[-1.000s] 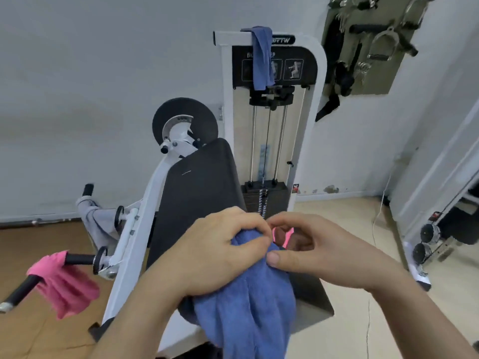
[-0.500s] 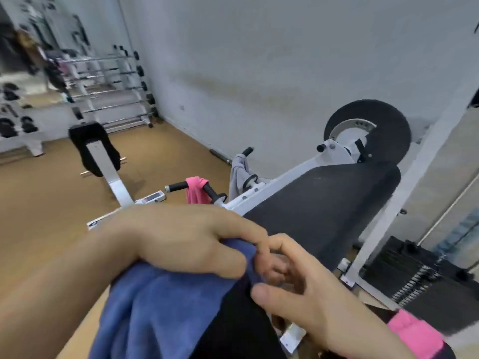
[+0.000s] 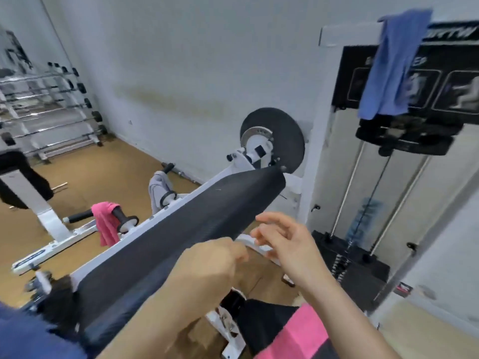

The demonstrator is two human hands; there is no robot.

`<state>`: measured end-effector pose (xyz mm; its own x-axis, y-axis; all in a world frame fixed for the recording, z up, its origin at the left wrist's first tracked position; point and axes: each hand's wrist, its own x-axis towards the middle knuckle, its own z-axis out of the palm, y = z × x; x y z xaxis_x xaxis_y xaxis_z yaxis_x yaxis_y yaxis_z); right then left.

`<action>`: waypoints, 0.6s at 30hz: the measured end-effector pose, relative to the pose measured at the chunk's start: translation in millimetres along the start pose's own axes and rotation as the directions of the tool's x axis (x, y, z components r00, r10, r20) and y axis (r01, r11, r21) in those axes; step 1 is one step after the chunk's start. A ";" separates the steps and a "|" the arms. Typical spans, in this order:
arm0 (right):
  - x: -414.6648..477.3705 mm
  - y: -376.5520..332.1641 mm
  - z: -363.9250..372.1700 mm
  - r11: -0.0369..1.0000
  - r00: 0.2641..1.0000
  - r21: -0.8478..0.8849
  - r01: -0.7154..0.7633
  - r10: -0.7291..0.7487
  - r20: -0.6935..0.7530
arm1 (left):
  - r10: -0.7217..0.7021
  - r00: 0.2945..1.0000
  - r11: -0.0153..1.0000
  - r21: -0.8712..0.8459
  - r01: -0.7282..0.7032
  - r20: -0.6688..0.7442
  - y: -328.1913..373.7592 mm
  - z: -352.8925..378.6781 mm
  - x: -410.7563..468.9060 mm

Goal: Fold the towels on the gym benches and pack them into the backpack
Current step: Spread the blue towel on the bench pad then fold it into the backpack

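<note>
Gym floor in tan, pale wall behind, and across the middle runs the black bench pad [image 3: 181,229] of the white machine, tilted up toward the weight plate [image 3: 282,136]. Big change from a second ago: the blue towel both hands were bunching on the pad is out from between them. The left hand [image 3: 207,265] is curled into a loose fist at the pad's edge, and whether it pinches any cloth I cannot tell. The right hand [image 3: 287,244] floats just beside it, fingers [image 3: 267,218] spread and holding nothing. A blurred dark-blue mass [image 3: 31,338] fills the bottom-left corner, possibly that towel dropped low, but it is too smeared to call. The view has also swung left and back, so more of the room shows now.

Plenty is left to fold. One blue towel [image 3: 394,66] hangs over the top of the weight-stack frame, a pink towel [image 3: 106,221] drapes on the handle bar beside the bench, and a grey towel [image 3: 158,187] sits on the far handle. A pink-and-black shape [image 3: 298,332] lies at the bottom right; it could be the backpack, though I cannot confirm it. My read: one towel is handled and the open right hand is free for the next
</note>
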<state>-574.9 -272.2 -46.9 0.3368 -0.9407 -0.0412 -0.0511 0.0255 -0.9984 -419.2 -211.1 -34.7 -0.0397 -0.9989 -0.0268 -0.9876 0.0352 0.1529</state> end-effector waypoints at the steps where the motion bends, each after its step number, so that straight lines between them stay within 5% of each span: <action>1: 4.5 1.1 -21.4 1.000 0.999 -0.007 -0.003 0.003 -0.053 | 0.011 0.999 0.993 -0.120 -0.016 -0.044 15.6 9.1 20.7; 7: 39.0 -17.9 -148.9 0.995 0.932 -0.084 0.056 -0.082 -0.353 | 0.012 0.976 0.799 -0.585 -0.139 -0.216 99.8 25.8 132.1; 13: 56.3 -67.0 -260.7 0.930 0.855 -0.363 0.056 -0.232 -0.463 | 0.153 0.926 0.700 -0.624 -0.347 -0.344 195.3 17.8 224.8; 18: 78.0 -94.5 -338.0 0.790 0.834 -0.605 0.098 -0.397 -0.383 | 0.070 0.865 0.695 -0.598 -0.399 -0.496 270.4 -17.0 317.2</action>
<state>-861.6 -462.4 57.6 -0.0587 -0.9245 0.3767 -0.5767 -0.2766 -0.7687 -696.2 -518.9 15.0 -0.0280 -0.8781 0.4777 -0.5803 0.4034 0.7075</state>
